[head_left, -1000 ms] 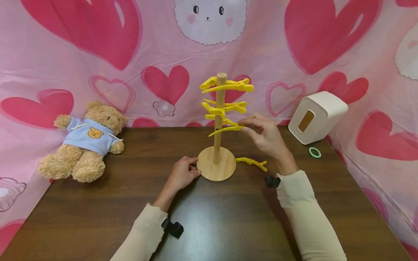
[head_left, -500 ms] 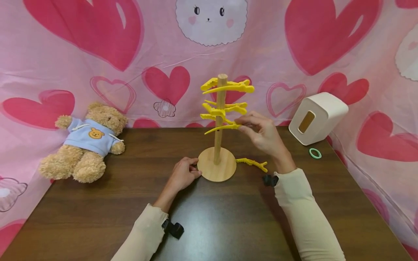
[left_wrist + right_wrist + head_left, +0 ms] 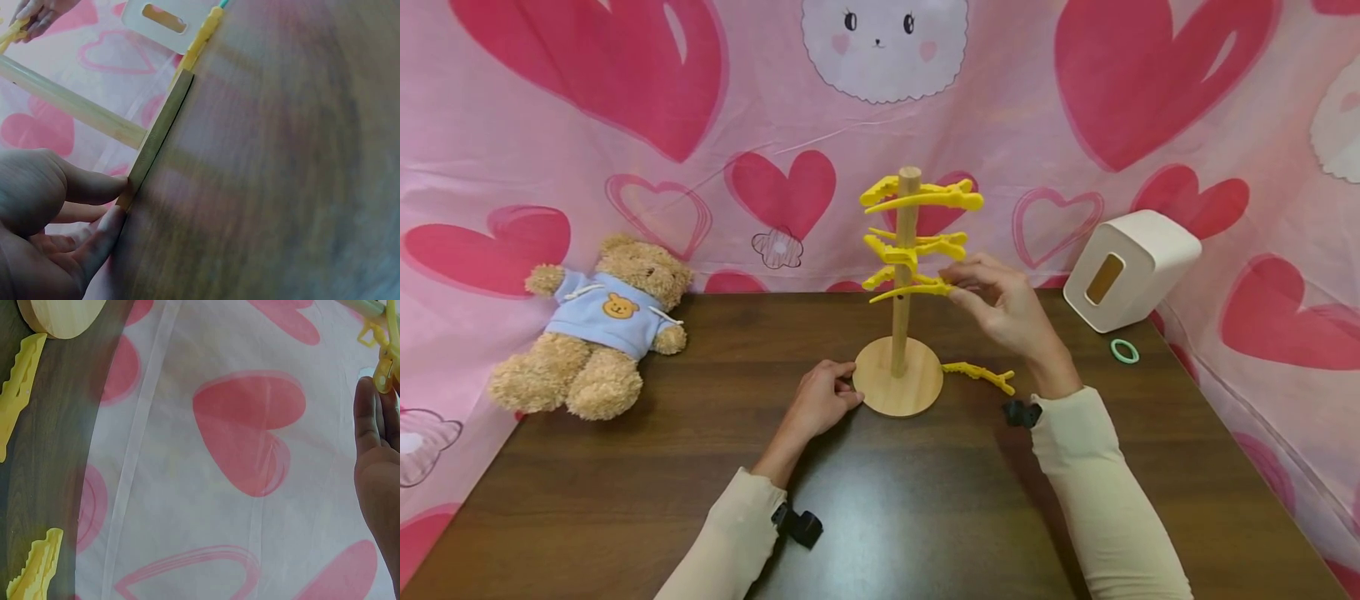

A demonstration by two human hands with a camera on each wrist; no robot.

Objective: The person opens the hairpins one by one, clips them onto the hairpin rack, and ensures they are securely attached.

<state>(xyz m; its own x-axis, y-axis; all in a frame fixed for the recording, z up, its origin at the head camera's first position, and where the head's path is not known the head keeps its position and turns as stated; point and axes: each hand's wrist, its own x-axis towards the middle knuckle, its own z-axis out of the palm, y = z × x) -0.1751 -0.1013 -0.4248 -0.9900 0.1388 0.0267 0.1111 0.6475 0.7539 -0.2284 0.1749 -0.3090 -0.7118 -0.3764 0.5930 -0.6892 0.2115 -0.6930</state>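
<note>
A wooden stand (image 3: 898,392) with a round base and upright pole stands mid-table in the head view. My left hand (image 3: 826,398) grips the left rim of its base, thumb and fingertips against the edge in the left wrist view. My right hand (image 3: 1003,307) pinches the tail end of a yellow alligator hair clip (image 3: 934,287). That clip's two arms lie either side of the pole, one in front and one behind. Above it, several yellow clips (image 3: 925,200) are fixed across the pole. Another yellow clip (image 3: 981,375) lies on the table, right of the base.
A teddy bear (image 3: 613,325) in a blue top leans at the back left. At the back right stands a white box (image 3: 1131,271) with a brown slot, a green ring (image 3: 1124,351) before it. The right wrist view shows a second loose clip (image 3: 34,569).
My right hand has moved the clip a little left and slightly up, its arms reaching farther past the pole. My left hand stays on the base.
</note>
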